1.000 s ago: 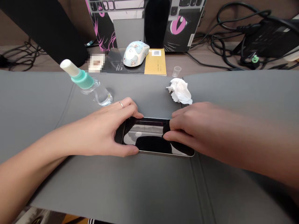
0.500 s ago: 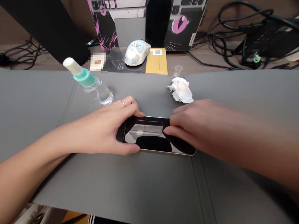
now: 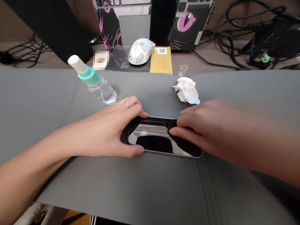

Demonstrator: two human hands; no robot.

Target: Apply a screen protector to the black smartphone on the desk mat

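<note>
A smartphone [image 3: 150,134] lies face up on the grey mat, its dark glossy screen full of reflections. My left hand [image 3: 119,128], with a ring on one finger, grips its left end, thumb on the near edge and fingers on the far edge. Over the right part of the screen is my right hand [image 3: 199,125], its fingers curled together and the thumb pressed against them. Whatever those fingers may hold is hidden. Just beyond the right hand sits a crumpled white tissue [image 3: 187,90]. A clear spray bottle [image 3: 106,90] with a mint collar and white cap stands behind the left hand.
A patterned mouse [image 3: 142,51] rests on a dark and yellow booklet [image 3: 161,64] behind the mat [image 3: 122,184]. Near it lies a small clear cap [image 3: 182,70]. A decorated laptop [image 3: 134,28] fills the back, with tangled black cables [image 3: 228,40] to its right.
The whole view has shifted slightly, so everything appears a little farther right. The left hand keeps its grip on the smartphone, and the right hand stays over the screen's right part.
</note>
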